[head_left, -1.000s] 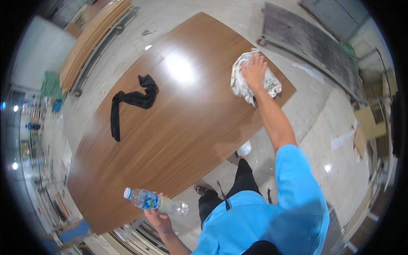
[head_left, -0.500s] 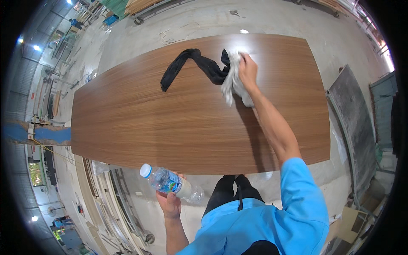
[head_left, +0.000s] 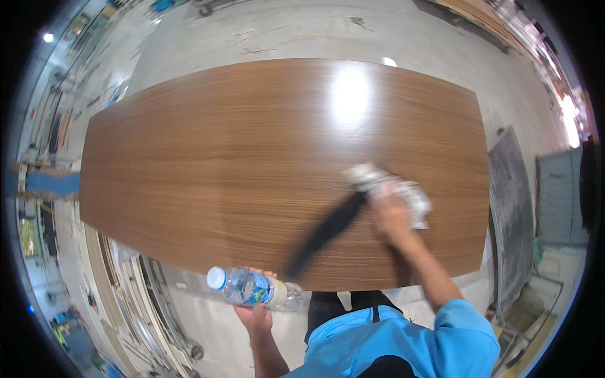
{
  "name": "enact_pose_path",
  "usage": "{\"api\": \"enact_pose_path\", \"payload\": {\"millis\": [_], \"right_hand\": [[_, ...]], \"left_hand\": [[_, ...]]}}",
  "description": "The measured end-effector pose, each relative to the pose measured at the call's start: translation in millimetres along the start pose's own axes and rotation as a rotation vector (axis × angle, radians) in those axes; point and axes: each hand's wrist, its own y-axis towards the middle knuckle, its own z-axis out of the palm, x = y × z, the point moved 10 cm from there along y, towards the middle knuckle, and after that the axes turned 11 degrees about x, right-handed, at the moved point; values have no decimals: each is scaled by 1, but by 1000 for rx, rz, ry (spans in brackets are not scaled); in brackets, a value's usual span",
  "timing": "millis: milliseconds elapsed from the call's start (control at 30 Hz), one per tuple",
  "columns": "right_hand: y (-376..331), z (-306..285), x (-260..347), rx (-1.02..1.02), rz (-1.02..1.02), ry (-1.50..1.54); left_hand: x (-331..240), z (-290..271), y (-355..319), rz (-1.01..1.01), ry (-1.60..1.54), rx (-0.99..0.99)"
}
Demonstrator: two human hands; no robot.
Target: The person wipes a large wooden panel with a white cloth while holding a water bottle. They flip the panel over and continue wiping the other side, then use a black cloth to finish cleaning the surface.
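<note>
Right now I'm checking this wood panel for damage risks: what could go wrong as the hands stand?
The right hand presses a white rag on the wooden panel, and a black cloth lies beside it, reaching toward the near edge; a sweep could drag it off. The left hand holds a water bottle sideways beyond that edge; it looks capped, but a slip could drop it to the floor. The rag is blurred, so grit under it cannot be ruled out.

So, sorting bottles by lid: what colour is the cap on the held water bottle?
White, on the clear plastic water bottle in the left hand; head view.
</note>
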Motion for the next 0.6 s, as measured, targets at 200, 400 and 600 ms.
{"api": "enact_pose_path", "payload": {"millis": [200, 400, 600], "right_hand": [[126, -79, -352, -107, 759, -304], [306, -111, -114, -232, -16, 129], [4, -36, 82, -60, -767, 318]], "left_hand": [[19, 18, -25, 32, 90, -70], [65, 99, -106, 57, 236, -151], [83, 205, -205, 278, 210, -401]]}}
